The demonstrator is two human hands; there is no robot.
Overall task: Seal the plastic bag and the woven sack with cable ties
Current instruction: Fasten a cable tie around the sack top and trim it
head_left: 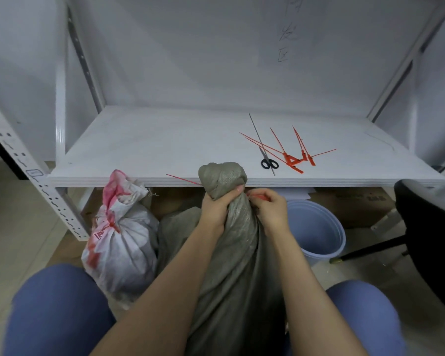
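Our left hand is wrapped tight round the gathered neck of the woven sack, fingers curled fully about the cloth, the bunched top bulging above the fist. Our right hand, against the neck at three o'clock, pinches the red cable tie between thumb and fingertips; its thin tail pokes out from the neck toward ten o'clock. We cannot tell whether the tie is threaded through its head. The sack stands upright between our knees, mid-view. At nine o'clock from it, touching its side, sits the plastic bag, white with red print, its neck drawn in. On the shelf board, at one o'clock from the sack's top, lie the scissors and, just to their three o'clock, spare ties. A blue bucket stands at four o'clock from our right hand.
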